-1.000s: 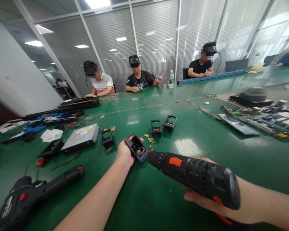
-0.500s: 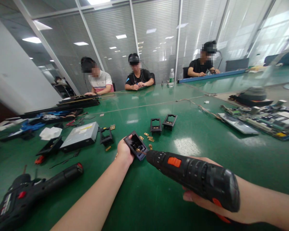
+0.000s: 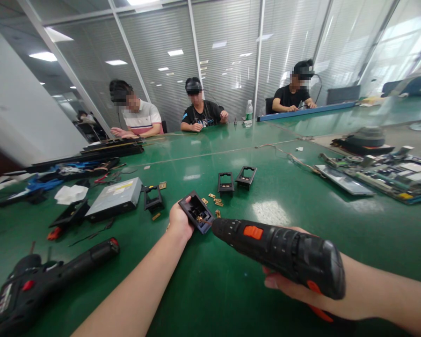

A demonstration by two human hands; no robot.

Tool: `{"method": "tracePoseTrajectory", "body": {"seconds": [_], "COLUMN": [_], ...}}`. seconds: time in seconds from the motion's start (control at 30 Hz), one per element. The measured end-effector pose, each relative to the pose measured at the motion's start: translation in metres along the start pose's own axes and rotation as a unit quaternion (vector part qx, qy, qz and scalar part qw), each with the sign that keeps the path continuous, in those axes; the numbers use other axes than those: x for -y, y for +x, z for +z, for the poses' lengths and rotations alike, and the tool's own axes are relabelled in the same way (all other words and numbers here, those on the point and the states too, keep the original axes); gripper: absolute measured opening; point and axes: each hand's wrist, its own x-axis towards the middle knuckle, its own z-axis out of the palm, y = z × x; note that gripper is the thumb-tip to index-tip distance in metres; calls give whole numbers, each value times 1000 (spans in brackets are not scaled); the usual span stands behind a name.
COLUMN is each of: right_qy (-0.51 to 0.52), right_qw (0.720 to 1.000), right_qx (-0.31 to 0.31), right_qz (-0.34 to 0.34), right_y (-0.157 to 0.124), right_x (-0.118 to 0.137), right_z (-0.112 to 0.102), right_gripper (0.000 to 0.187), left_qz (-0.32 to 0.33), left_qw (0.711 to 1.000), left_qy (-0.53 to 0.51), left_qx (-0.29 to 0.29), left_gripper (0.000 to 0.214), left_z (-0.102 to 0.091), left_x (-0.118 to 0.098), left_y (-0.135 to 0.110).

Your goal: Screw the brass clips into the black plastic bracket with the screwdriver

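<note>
My left hand point(image 3: 180, 221) is closed around the left side of a black plastic housing point(image 3: 192, 206), tilted with its hollow side toward me. Small brass-coloured parts show inside it. In my right hand point(image 3: 287, 285) is a black and orange cordless drill point(image 3: 277, 252), its thin bit reaching into the housing near the brass. Whether the bit touches a screw is too small to tell. Several brass plates point(image 3: 217, 202) lie just beyond the housing. Two similar black frames point(image 3: 226, 183) stand farther back, and another black frame point(image 3: 153, 199) is to the left.
A second black power tool point(image 3: 52, 281) lies at the lower left. Beyond it are a silver disc drive point(image 3: 115, 199), white tissue point(image 3: 71, 194) and blue-black scraps. Circuit boards point(image 3: 403, 175) and a flat silver part point(image 3: 345, 180) lie right. Three people sit across the green table point(image 3: 203, 157).
My hands, the housing and the drill hold nearly the same position, with a slight view shift. Across the table, the middle person's hands have moved apart, and the left person's hand has lifted.
</note>
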Motion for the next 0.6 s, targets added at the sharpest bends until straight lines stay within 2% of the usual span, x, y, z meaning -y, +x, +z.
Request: {"method": "tracePoseTrajectory", "body": {"seconds": [0.13, 0.33, 0.6], "right_qy": [14, 24, 24], "right_qw": [1000, 999, 999], "right_qx": [10, -5, -27], "right_qz": [-1, -23, -20], "right_y": [0, -1, -1], "right_x": [0, -3, -1], "right_z": [-1, 3, 7], "right_gripper": [22, 26, 21], "left_qz": [-1, -3, 3], "left_qw": [1000, 1000, 1000], "left_qy": [0, 5, -6], "left_qx": [-4, -3, -10], "left_gripper": [12, 12, 10], "left_z": [0, -1, -1], "left_x": [0, 0, 1], "left_y": [0, 1, 4]}}
